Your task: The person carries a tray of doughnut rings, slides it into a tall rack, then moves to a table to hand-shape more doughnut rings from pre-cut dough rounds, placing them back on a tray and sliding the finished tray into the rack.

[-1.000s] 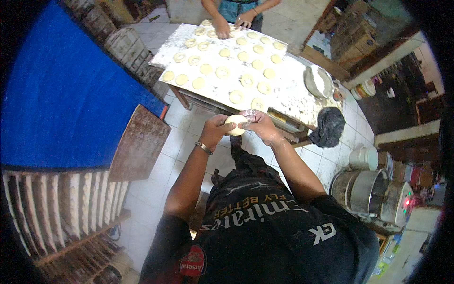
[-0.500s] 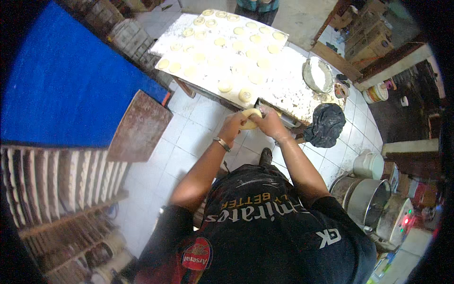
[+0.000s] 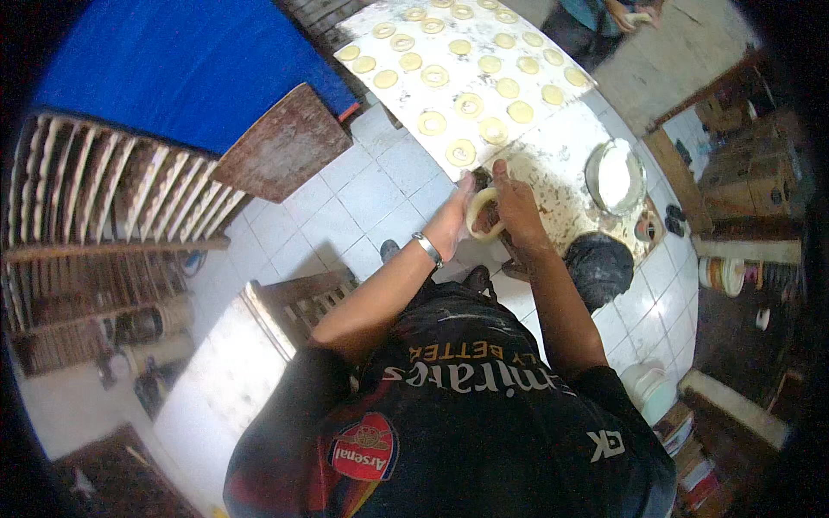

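- Holding one dough ring [image 3: 474, 212] in front of me, upright, between my two hands, near the table's close edge.
- Left hand [image 3: 452, 214]: unfolded, fingers straight, alongside the ring's left side; can't tell how firmly it touches.
- Right hand [image 3: 520, 209]: fingers bent onto the ring's right side, gripping it; one digit points up. Can't tell if any finger goes through the hole.
- White board [image 3: 401, 102]: slanting close edge, dough pieces [image 3: 520, 111] spread in loose rows with gaps between. Lowest one sits right by the edge, near my fingertips.
- Floured tabletop [image 3: 566, 160]: bare, patchy stretch right of the board, up to the bowl [image 3: 616, 177] of white flour. Most room there.
- Black bag [image 3: 598, 266]: at the table's close right corner, just beside my right forearm, tight on that side.
- Tiled floor [image 3: 332, 207]: wide strip left of my left hand, reaching the leaning brown board [image 3: 285, 142] and the tray rack [image 3: 121, 181].
- White-topped unit [image 3: 231, 363]: close by my left elbow, boxes in that side.
- Co-worker's hands [image 3: 623, 17]: beyond the table's far edge, holding a pale piece, well apart from mine.
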`<state>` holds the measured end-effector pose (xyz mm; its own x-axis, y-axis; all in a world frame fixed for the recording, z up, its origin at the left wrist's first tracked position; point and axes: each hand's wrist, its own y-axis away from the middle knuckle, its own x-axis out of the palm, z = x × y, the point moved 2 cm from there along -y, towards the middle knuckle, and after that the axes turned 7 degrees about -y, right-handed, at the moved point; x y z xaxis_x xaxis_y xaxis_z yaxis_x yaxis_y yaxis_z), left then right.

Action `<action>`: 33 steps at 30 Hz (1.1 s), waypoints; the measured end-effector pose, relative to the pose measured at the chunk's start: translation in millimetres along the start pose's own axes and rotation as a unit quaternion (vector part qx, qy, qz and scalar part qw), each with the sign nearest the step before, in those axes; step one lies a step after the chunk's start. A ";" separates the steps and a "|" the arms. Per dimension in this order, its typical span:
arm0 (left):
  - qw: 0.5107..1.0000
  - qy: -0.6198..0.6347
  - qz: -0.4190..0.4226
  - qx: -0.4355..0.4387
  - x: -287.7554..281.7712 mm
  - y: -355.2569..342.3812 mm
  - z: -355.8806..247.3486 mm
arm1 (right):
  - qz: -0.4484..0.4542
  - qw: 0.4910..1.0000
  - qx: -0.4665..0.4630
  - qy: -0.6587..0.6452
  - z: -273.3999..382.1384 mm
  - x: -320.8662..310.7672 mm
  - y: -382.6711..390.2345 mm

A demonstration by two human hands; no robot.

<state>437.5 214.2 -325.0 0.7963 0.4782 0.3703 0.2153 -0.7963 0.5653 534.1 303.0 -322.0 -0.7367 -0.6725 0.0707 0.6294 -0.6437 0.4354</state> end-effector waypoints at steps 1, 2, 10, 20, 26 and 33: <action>0.994 -0.110 -0.010 -0.003 -2.7 -2.6 -0.3 | -0.023 0.999 0.021 0.037 6.8 0.1 -9.4; 0.976 -0.204 -0.070 -0.013 -10.9 -6.6 -4.1 | -0.011 0.994 -0.032 0.105 14.6 5.9 -16.3; 0.994 -0.085 -0.055 0.038 -66.9 -31.1 -45.2 | 0.107 0.972 0.034 0.208 18.9 31.2 -85.0; 0.967 -0.204 0.147 0.043 -170.5 -113.7 -135.5 | 0.234 0.971 0.044 0.002 49.5 69.1 -180.5; 0.991 -0.043 0.089 0.095 -229.2 -172.2 -182.4 | 0.052 0.988 0.028 -0.143 67.4 77.8 -259.2; 0.905 -0.348 -0.193 0.152 -274.2 -260.2 -146.3 | -0.069 0.998 -0.008 -0.010 21.2 90.2 -367.3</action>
<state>80.5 344.5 -465.8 0.7693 0.4772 -0.4248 0.6139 -0.7362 0.2849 231.2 486.5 -456.5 -0.8210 -0.5702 0.0289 0.5256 -0.7351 0.4282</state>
